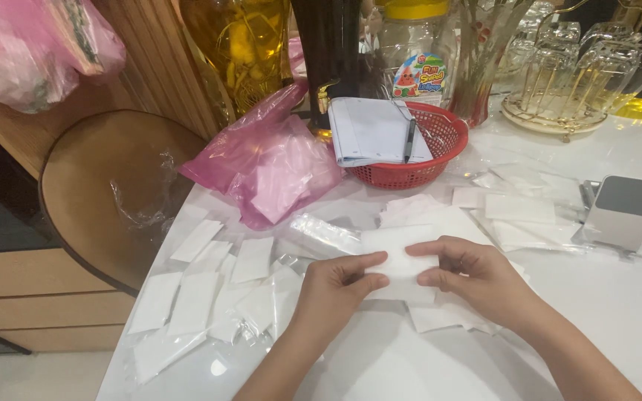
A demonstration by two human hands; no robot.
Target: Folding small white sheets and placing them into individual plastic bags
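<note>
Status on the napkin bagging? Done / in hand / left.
Done: a spread of bagged white squares lies at the table's left. In hand: the left hand and right hand pinch one white napkin between them. Left: a loose napkin pile behind it and the pink bag.

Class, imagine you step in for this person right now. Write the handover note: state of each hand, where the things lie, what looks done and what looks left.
Left hand: grip shut on the white folded tissue, at its left edge.
Right hand: grip shut on the same tissue, at its right edge, above the white table.
Done, it seems: small clear-wrapped packets lie spread to the left.
Left, it seems: a loose stack of white tissues lies to the right and under the hands.
Nearby: pink plastic bag, red basket holding a notepad and pen.
</note>
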